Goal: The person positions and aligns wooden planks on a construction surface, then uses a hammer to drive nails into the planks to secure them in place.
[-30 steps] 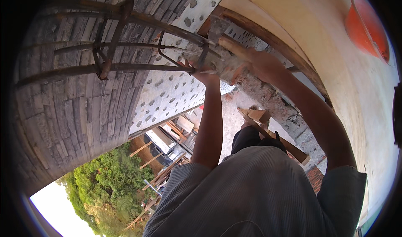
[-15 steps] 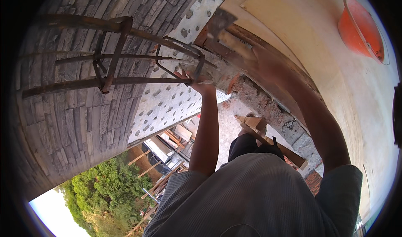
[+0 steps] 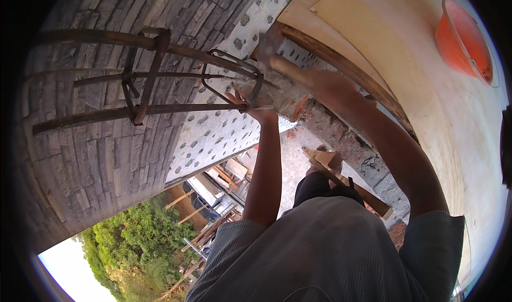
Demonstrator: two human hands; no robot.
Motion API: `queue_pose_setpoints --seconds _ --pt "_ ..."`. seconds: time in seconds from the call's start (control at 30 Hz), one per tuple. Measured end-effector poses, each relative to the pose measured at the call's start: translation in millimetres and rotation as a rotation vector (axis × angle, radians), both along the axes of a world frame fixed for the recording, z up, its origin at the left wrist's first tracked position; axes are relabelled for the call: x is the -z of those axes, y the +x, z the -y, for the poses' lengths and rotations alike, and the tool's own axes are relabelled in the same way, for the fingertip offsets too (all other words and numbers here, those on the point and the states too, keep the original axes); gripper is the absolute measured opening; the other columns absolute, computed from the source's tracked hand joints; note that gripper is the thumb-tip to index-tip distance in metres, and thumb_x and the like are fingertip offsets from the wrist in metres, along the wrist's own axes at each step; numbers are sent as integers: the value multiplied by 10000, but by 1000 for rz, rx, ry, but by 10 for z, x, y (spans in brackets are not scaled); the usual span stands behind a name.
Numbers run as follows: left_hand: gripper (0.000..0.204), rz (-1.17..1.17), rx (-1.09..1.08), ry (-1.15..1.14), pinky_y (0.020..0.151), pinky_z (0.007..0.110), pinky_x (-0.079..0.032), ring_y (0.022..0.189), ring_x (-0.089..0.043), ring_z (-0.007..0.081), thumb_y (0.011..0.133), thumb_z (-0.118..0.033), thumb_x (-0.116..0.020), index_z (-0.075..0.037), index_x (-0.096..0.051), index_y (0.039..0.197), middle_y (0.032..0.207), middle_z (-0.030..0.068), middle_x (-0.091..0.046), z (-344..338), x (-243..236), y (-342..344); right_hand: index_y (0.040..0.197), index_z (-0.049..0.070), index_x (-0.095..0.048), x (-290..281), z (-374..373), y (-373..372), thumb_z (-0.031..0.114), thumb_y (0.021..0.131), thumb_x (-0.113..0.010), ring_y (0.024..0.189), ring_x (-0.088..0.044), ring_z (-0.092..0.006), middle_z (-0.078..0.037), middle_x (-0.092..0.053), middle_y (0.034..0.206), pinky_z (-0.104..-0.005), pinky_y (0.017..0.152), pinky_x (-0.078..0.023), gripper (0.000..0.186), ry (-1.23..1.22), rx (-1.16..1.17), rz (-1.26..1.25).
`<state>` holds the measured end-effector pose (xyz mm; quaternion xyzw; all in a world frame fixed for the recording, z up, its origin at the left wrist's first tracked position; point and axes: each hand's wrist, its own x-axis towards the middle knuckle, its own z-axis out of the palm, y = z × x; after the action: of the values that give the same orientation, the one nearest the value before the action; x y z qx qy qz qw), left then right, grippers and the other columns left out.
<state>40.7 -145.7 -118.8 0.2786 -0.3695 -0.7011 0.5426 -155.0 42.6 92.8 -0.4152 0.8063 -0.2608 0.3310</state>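
Observation:
A hammer with a pale wooden handle (image 3: pixel 290 70) is in my right hand (image 3: pixel 326 86), raised over the rough top of the broken masonry. Its head is smeared by motion. My left hand (image 3: pixel 250 105) reaches up to the end of the rusty rebar cage (image 3: pixel 176 109), beside a bent stirrup (image 3: pixel 256 91). The fingers look stretched out and apart, partly hidden by the bar and stirrup. I cannot tell whether they press on the steel or on the concrete behind it. Brick and mortar (image 3: pixel 304 110) show raw between my two hands.
Grey stone-pattern cladding (image 3: pixel 106 158) stands on the left, with a white dabbed wall strip (image 3: pixel 200 134) alongside. A rough masonry ledge (image 3: pixel 362 158) runs down toward me. An orange bucket (image 3: pixel 458 40) rests on pale boarding (image 3: pixel 426 88). A wooden piece (image 3: pixel 368 198) lies near my legs.
My right hand has swung the hammer down and left, toward the rebar's end. My left hand stays by the stirrup. The whole view has shifted slightly.

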Motion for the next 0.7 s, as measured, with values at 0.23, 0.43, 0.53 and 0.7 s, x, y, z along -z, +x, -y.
queue_pose_setpoints --seconds 0.23,0.43,0.53,0.7 --pt "685 -52 9 41 1189 478 -320 1461 -298 285 1047 -425 -477 -288 -125 1617 1621 115 -181 -23 -46 -6 1239 15 -550 228 63 47 187 909 -639 978 -686 -396 -228 -689 968 -498 832 -540 382 -155 146 -127" --pt "687 6 71 -35 1200 475 -302 1471 -282 285 1053 -453 -447 -279 -101 1620 1626 137 -162 5 -63 10 1143 1 -584 -6 5 -83 284 888 -716 1020 -665 -424 -270 -672 1083 -512 865 -509 403 46 -277 -109" --pt "682 -68 58 53 1208 478 -282 1485 -258 282 1060 -441 -440 -276 -92 1623 1632 140 -153 19 -53 3 1128 -11 -577 3 9 -57 285 891 -712 1003 -674 -420 -258 -680 1059 -503 856 -518 403 -16 66 94" --pt "696 130 -47 -93 1206 492 -271 1493 -242 291 1055 -449 -450 -271 -94 1626 1632 144 -160 -92 -78 -26 1130 -18 -560 16 59 68 277 906 -690 973 -678 -420 -264 -679 995 -489 818 -516 392 -5 63 -143"
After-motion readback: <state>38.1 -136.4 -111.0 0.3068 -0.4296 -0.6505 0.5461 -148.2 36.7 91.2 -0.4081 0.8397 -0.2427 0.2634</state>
